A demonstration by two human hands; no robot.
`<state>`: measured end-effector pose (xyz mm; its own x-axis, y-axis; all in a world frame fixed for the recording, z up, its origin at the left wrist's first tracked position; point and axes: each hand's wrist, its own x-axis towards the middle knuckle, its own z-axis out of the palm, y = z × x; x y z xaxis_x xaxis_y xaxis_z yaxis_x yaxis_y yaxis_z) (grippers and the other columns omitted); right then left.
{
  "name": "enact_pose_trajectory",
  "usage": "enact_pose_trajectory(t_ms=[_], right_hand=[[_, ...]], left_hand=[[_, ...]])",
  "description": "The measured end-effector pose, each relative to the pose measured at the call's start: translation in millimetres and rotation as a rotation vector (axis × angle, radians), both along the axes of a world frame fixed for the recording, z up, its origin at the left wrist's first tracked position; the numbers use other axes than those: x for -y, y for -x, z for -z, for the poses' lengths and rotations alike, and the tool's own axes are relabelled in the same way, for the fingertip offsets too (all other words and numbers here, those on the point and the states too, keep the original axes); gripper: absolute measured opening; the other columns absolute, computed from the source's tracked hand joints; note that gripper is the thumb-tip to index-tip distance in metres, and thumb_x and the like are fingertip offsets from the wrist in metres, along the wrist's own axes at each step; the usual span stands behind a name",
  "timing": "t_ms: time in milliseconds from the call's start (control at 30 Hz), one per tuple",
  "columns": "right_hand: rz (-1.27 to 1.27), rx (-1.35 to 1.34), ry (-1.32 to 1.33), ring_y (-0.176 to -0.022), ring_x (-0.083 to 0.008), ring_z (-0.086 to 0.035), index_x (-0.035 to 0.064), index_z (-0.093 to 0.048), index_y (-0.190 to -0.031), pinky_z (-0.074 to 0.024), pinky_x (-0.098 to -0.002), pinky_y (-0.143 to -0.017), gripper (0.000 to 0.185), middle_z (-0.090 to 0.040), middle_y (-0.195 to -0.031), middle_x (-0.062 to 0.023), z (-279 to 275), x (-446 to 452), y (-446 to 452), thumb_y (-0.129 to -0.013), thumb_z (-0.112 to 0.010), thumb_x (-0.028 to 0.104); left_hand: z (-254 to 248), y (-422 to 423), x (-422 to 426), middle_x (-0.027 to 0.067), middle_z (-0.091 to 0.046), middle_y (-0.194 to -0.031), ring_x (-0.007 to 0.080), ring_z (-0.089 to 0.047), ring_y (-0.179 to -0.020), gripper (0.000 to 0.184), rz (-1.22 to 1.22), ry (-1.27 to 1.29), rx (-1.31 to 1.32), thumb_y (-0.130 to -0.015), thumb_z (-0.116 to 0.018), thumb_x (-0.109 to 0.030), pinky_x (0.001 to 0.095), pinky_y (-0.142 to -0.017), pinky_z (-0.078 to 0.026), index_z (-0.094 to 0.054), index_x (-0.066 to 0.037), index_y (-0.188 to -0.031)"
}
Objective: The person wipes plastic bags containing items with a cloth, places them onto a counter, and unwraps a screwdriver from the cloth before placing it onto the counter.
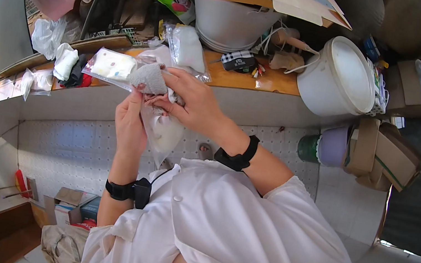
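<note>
Between my two hands is a folded grey fuzzy cloth [149,78] with pinkish patches, whose exact kind I cannot make out. My left hand [131,120] pinches its lower edge, thumb up. From the right, my right hand [196,100] grips it with fingers over the top and thumb beneath. A clear plastic bag [164,132] with something pale in it hangs below the hands; which hand holds it is hidden. Just behind lie a flat clear packet with white patterned cloth [112,64] and a bagged white bundle [188,49].
A wooden shelf [231,79] runs across the front, bearing a large white bucket [232,25], a lidded white bucket [338,78] and a black checked pouch [240,60]. White cloth [65,62] lies at left. Cardboard boxes [384,153] and a purple bin [333,146] stand at right.
</note>
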<state>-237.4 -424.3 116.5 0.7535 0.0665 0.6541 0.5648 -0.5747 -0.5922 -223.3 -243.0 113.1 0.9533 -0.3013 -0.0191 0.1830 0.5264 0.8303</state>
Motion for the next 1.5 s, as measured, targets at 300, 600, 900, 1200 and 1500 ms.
enact_pose_trajectory(t_ms=[300,600,900,1200,1500], right_hand=[[-0.379,-0.538,-0.823,-0.089,-0.0298,-0.072,0.0069,-0.066,-0.126,-0.0571,-0.0374,-0.077,0.041,-0.071,-0.113,-0.01,-2,12,-3,-0.098,-0.073,0.035],[-0.004,-0.311,-0.011,-0.084,-0.026,-0.073,0.0057,-0.062,-0.127,-0.0565,-0.0367,-0.076,0.051,-0.073,-0.093,-0.0126,-22,-13,2,-0.085,-0.085,0.022],[-0.049,-0.575,-0.692,-0.091,-0.0093,-0.069,0.0023,-0.061,-0.125,-0.0576,-0.0285,-0.08,0.028,-0.071,-0.11,-0.0044,1,41,4,-0.101,-0.071,0.013],[-0.205,-0.766,-0.16,-0.086,-0.0125,-0.068,0.0009,-0.062,-0.123,-0.0572,-0.0335,-0.071,0.034,-0.072,-0.095,-0.0046,-18,-22,-12,-0.1,-0.072,0.023],[-0.087,-0.634,-0.714,-0.097,-0.0136,-0.068,0.0032,-0.065,-0.123,-0.0537,-0.0296,-0.09,0.027,-0.071,-0.107,-0.0044,16,32,-13,-0.102,-0.071,0.019]], left_hand=[[-6,-23,-25,0.0025,-0.073,-0.1,0.0076,-0.066,-0.081,0.042,-0.049,-0.386,0.25,-0.114,-0.05,-0.035,0.0263,-0.07,-0.056,-0.07,0.001,-0.123],[-9,-11,-21,-0.0016,-0.061,-0.073,0.0036,-0.048,-0.067,0.025,-0.293,-0.711,0.5,-0.11,-0.058,-0.02,0.0249,-0.056,-0.04,-0.07,0.001,-0.102],[-1,-39,-75,0.0135,-0.074,-0.093,0.0196,-0.074,-0.085,0.039,-0.258,-0.288,0.16,-0.114,-0.048,-0.031,0.0322,-0.079,-0.062,-0.064,0.005,-0.118],[-1,-15,-34,0.0044,-0.072,-0.082,0.0103,-0.062,-0.073,0.026,-0.117,-0.736,0.432,-0.11,-0.056,-0.018,0.0281,-0.067,-0.052,-0.072,0.0,-0.102],[8,-33,-108,0.0141,-0.075,-0.107,0.0214,-0.075,-0.093,0.034,-0.098,-0.129,0.109,-0.114,-0.048,-0.03,0.0351,-0.083,-0.062,-0.065,-0.001,-0.116]])
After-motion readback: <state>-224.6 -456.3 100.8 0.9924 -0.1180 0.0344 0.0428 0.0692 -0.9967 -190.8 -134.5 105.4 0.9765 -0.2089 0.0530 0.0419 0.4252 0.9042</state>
